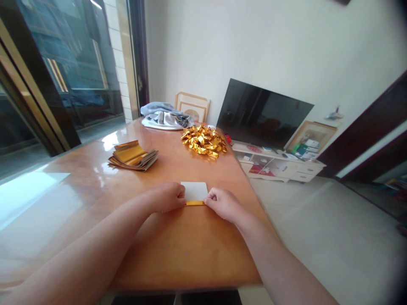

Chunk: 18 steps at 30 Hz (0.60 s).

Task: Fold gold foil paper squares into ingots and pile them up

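A sheet of gold foil paper (195, 191) lies on the table with its pale side up. Its near edge is turned over into a narrow gold strip. My left hand (170, 197) is closed at the left end of that fold, and my right hand (221, 204) pinches the right end. The fingertips hide both corners of the strip. Beyond my left hand sits a loose stack of gold foil paper (132, 156), its sheets curling upward. Farther off, to the right, is a heap of folded gold foil pieces (204, 142).
The glossy wooden table (190, 250) drops off along its right edge. Bundled grey-blue cloth (165, 116) lies at the far end. Past it stand a framed picture (192, 108), a television (263, 116) and a low white cabinet (280, 169). Glass doors (70, 55) are at left.
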{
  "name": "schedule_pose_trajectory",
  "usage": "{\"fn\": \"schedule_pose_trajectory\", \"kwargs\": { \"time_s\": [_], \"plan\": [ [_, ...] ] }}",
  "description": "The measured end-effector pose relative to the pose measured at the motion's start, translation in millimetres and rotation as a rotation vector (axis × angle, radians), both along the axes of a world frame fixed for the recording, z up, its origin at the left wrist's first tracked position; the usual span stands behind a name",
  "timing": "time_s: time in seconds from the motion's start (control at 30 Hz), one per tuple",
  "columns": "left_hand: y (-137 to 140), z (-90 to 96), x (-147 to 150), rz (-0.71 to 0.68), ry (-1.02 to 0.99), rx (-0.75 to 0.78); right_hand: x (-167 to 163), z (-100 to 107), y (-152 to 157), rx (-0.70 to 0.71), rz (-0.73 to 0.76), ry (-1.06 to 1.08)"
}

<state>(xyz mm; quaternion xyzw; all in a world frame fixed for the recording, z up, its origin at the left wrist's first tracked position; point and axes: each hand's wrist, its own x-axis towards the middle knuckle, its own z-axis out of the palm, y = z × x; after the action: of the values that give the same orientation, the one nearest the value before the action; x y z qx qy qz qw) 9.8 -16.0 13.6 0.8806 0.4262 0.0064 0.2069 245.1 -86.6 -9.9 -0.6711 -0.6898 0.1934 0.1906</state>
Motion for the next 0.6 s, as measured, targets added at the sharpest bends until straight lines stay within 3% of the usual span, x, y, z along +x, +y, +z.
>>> {"fn": "schedule_pose_trajectory", "kwargs": {
  "time_s": [0.43,0.6],
  "plan": [
    [-3.2,5.2,0.2,0.019,0.031,0.052,-1.1,1.8,-1.2,-0.012,-0.004,-0.003],
    [-3.4,11.1,1.2,0.035,0.033,0.005,-1.1,3.2,-1.1,-0.025,0.01,-0.003]
  ]
}}
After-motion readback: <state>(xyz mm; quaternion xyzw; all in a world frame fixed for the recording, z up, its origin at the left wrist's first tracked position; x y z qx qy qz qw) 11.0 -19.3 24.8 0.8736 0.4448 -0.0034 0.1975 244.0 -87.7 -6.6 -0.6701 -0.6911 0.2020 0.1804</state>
